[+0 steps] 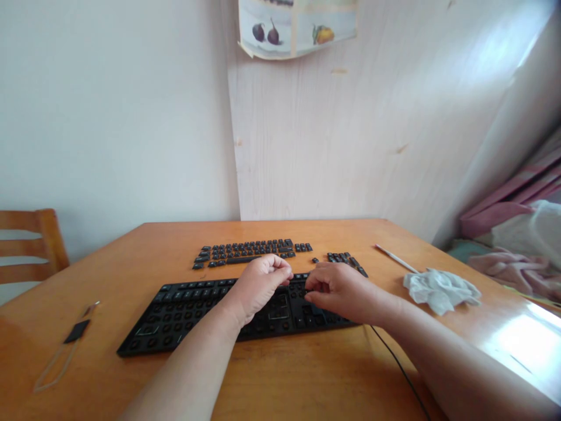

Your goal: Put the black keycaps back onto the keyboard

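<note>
A black keyboard (175, 316) lies on the wooden table, many of its key sockets bare and a row of keycaps still on along the top left. Over its middle right hovers my left hand (258, 286), thumb and fingertips pinched together; whatever may be between them is too small to make out. My right hand (342, 289) is at the keyboard's right part, fingers curled down close to the sockets, and its fingertips are partly hidden. Behind the keyboard, loose black keycaps (245, 250) are laid out in keyboard order, with another group of keycaps (346, 258) farther right.
A crumpled white cloth (440, 289) and a thin white stick (397, 258) lie to the right. At the left is a keycap puller (76, 331) with wire loops. The keyboard's cable (401, 371) runs toward me. A wooden chair (33, 240) stands beyond the left edge.
</note>
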Tool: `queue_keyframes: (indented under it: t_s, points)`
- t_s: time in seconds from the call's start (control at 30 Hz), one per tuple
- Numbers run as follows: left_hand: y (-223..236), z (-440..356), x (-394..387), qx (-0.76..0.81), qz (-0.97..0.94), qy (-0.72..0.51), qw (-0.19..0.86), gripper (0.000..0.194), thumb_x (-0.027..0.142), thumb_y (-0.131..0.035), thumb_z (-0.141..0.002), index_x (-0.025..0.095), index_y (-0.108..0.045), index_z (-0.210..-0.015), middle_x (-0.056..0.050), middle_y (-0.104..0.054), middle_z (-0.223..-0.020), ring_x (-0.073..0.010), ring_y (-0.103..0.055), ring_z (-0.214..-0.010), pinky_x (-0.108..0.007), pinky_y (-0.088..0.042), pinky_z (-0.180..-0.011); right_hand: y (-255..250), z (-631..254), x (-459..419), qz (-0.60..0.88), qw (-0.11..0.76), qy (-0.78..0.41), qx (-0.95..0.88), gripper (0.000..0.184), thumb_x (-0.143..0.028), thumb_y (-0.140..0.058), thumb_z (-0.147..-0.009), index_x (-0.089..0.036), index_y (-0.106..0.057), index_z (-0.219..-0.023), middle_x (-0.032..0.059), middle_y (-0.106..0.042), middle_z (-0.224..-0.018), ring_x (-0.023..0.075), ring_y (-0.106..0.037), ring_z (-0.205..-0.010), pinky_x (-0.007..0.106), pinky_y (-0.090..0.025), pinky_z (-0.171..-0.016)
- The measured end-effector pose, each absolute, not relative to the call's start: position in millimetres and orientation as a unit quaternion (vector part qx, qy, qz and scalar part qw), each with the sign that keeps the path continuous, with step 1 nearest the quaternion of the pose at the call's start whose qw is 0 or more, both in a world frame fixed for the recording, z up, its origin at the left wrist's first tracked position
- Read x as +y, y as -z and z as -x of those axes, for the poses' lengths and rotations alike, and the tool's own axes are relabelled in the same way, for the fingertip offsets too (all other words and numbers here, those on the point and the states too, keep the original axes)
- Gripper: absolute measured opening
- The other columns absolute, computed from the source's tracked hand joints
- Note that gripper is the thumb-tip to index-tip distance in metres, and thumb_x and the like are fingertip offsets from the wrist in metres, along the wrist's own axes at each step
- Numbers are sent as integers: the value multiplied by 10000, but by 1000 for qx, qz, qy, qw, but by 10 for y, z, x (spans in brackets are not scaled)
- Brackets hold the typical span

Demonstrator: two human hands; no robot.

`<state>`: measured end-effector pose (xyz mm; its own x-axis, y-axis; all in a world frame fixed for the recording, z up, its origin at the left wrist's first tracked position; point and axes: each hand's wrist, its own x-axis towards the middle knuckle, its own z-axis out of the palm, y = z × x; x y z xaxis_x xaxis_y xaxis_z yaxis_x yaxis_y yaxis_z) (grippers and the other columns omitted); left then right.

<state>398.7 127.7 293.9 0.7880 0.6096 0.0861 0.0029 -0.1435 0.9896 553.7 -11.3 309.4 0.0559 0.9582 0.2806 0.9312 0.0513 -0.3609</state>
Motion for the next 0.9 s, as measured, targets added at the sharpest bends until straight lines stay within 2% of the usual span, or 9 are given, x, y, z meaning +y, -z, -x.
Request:
queue_keyframes:
  t_s: [0.17, 0.3, 0.63, 0.9]
  points:
    - [-2897, -3987, 1311, 204, -786, -248, 528, 144, 308, -624, -791, 166, -644, -790, -38, -681, -799, -177, -622, -783, -303, -458, -752, -3067, -5546, -117, 679, 181, -79, -707, 63, -239, -653, -785, -195, -698, -784, -9, -651, -724, 114, -523, -630, 233, -321, -551]
    - [-2895, -3992, 1305, 213, -816, -240, 481, 120, 286, -622, -771, 170, -650, -770, -29, -678, -770, -172, -605, -745, -287, -440, -709, -3053, -5540, -105, 667, 173, -90, -719, 63, -211, -648, -777, -186, -705, -768, 1, -661, -744, 115, -530, -637, 232, -330, -562]
    - [-2888, -3994, 1293, 198, -843, -233, 441, 181, 337, -606, -787, 172, -661, -736, -16, -657, -703, -149, -554, -657, -255, -393, -618, -3012, -5574, -72, 648, 173, -119, -732, 80, -177, -626, -767, -177, -689, -718, -13, -616, -696, 112, -517, -634, 226, -326, -559]
    - [-2864, -4012, 1248, 192, -867, -214, 407, 139, 300, -611, -768, 183, -668, -718, -6, -660, -670, -147, -556, -628, -248, -373, -583, -2965, -5587, -62, 676, 169, -146, -702, 52, -199, -641, -750, -175, -666, -710, -34, -587, -654, 94, -482, -585, 211, -312, -524]
